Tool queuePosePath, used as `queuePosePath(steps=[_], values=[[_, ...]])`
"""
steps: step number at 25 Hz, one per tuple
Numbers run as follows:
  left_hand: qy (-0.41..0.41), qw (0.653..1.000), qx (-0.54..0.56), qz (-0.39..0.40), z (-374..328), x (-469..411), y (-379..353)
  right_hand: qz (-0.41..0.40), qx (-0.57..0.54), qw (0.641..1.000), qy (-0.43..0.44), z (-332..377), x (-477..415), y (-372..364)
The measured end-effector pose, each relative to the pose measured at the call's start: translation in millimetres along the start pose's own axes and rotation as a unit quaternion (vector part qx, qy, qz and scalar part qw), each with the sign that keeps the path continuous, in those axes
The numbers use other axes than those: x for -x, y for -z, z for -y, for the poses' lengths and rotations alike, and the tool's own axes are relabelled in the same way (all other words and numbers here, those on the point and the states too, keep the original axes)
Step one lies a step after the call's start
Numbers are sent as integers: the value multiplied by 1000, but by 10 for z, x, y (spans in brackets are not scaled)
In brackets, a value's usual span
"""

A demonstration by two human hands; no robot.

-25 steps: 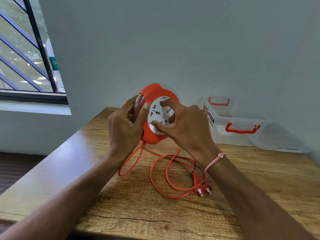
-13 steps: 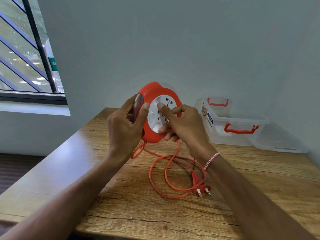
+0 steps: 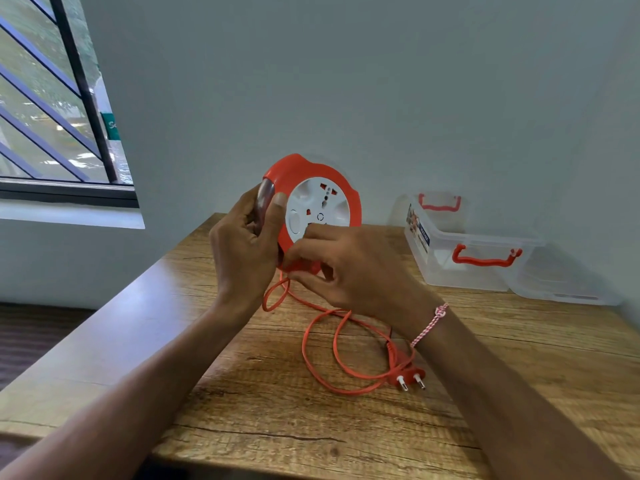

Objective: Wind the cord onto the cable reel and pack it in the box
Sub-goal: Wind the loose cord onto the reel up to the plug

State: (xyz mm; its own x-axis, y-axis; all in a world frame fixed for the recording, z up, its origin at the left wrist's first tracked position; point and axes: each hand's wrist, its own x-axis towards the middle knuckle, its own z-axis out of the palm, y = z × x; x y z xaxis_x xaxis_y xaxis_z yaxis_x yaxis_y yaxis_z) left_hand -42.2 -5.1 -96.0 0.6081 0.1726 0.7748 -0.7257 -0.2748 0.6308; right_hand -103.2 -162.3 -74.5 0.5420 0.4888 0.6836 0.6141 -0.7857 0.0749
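An orange cable reel (image 3: 304, 174) with a white socket face (image 3: 317, 209) is held upright above the wooden table (image 3: 519, 358). My left hand (image 3: 242, 247) grips its left rim, thumb on the front. My right hand (image 3: 349, 268) presses its fingers on the lower part of the white face and covers the reel's bottom edge. The orange cord (image 3: 322, 355) hangs from under the reel and lies in loose loops on the table, ending in a two-pin plug (image 3: 408, 375). A clear plastic box (image 3: 460, 251) with red handles stands open at the back right.
The box's clear lid (image 3: 564, 285) lies flat to its right, against the side wall. The grey back wall stands close behind the reel. A barred window (image 3: 52, 109) is at the left, and the table's left edge drops to the floor.
My right hand has slid from the top and middle of the white face down to its lower edge, turning the face. The cord loops on the table have shrunk slightly. The left hand holds still.
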Motion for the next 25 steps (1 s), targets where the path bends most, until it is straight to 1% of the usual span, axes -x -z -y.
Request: queuePosePath(steps=[4, 9, 11, 13, 15, 19, 22, 25], values=[[13, 1000, 4, 0, 40, -34, 11, 60, 28, 998, 25, 27, 15, -91], [52, 998, 25, -33, 140, -190, 110, 86, -12, 996, -7, -80, 9, 40], [71, 995, 39, -51, 148, -249, 171, 126, 23, 991, -30, -124, 21, 135], [89, 993, 44, -68, 151, -288, 220, 184, 77, 978, -65, -170, 23, 201], [103, 990, 53, -75, 166, -305, 241, 216, 104, 966, -92, -226, 7, 213], [105, 989, 65, -81, 180, -303, 229, 208, 114, 964, -122, -246, 10, 130], [95, 991, 63, -69, 167, -272, 202, 216, 77, 962, -145, -243, 51, 67], [89, 992, 66, -61, 171, -240, 177, 222, 40, 963, -148, -278, 70, 25]])
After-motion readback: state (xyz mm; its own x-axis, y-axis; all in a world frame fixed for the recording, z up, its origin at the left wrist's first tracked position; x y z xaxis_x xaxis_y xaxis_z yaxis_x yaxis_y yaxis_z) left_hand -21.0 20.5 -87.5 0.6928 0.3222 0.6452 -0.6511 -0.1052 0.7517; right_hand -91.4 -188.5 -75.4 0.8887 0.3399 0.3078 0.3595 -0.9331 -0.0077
